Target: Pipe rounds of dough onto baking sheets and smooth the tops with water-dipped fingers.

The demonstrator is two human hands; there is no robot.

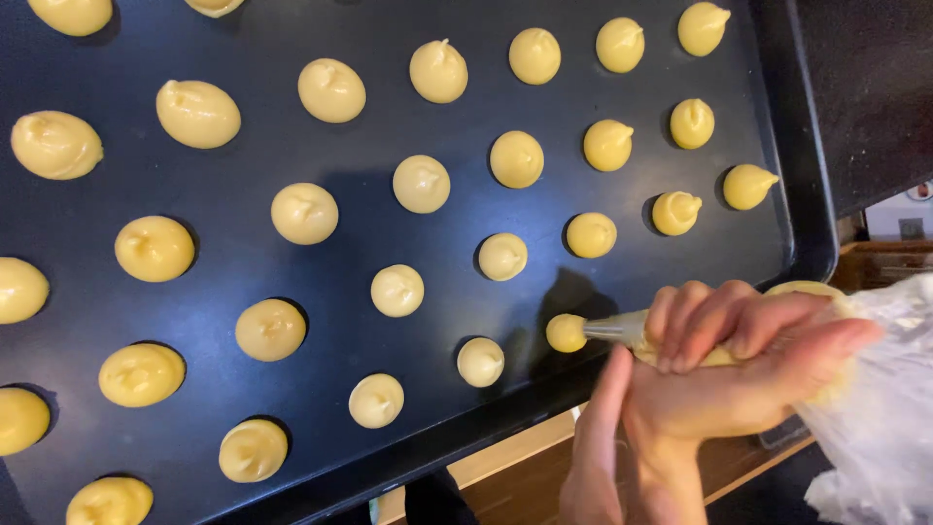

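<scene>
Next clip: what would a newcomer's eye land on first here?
First, the dark baking tray filling most of the view, dotted with slanting rows of pale yellow dough mounds. Then, at lower right, two hands around a clear piping bag: the right hand wraps the bag, the left hand steadies from below. The metal nozzle touches a small fresh mound near the tray's front edge.

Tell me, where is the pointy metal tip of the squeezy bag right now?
In the head view, the metal nozzle sits low on the right, touching a small dough blob near the dark baking tray's bottom edge, just left of the hands.
</scene>
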